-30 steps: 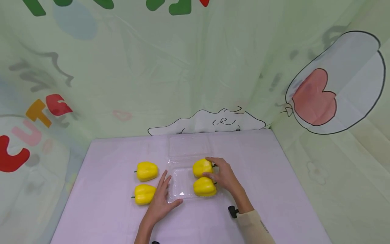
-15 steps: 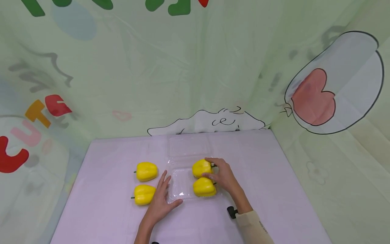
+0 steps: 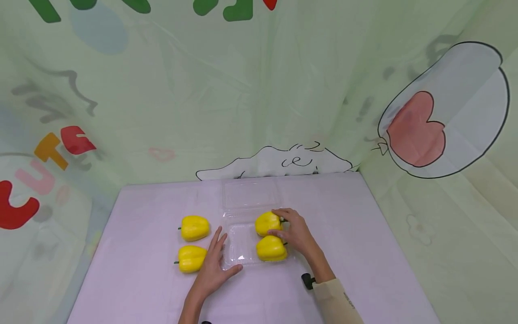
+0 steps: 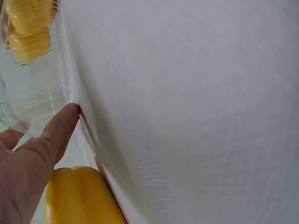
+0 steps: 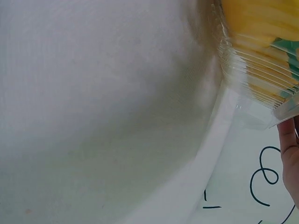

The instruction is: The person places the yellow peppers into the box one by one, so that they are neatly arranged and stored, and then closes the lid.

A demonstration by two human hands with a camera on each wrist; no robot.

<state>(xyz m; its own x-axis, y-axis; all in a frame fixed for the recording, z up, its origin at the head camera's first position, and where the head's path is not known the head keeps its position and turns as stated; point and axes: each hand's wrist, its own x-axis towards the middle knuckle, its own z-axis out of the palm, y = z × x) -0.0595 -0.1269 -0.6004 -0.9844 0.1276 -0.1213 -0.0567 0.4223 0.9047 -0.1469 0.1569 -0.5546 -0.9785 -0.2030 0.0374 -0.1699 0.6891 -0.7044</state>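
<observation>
A clear plastic clamshell box (image 3: 243,243) lies unfolded mid-table, two yellow bell peppers in its right half. My right hand (image 3: 297,231) holds the far pepper (image 3: 265,224) at its stem end, fingers over its far side and thumb on the near side. The near pepper (image 3: 270,249) lies just below that thumb. My left hand (image 3: 212,267) rests with spread fingers at the box's left edge; the left wrist view shows a fingertip (image 4: 72,111) by the box wall (image 4: 63,70). Through the box wall (image 5: 233,65) in the right wrist view, yellow and a green stem show.
Two more yellow bell peppers lie left of the box, a far one (image 3: 195,227) and a near one (image 3: 191,259) beside my left hand. The box's lid (image 3: 251,194) lies flat toward the back wall. A pale cloth (image 3: 332,202) covers the table.
</observation>
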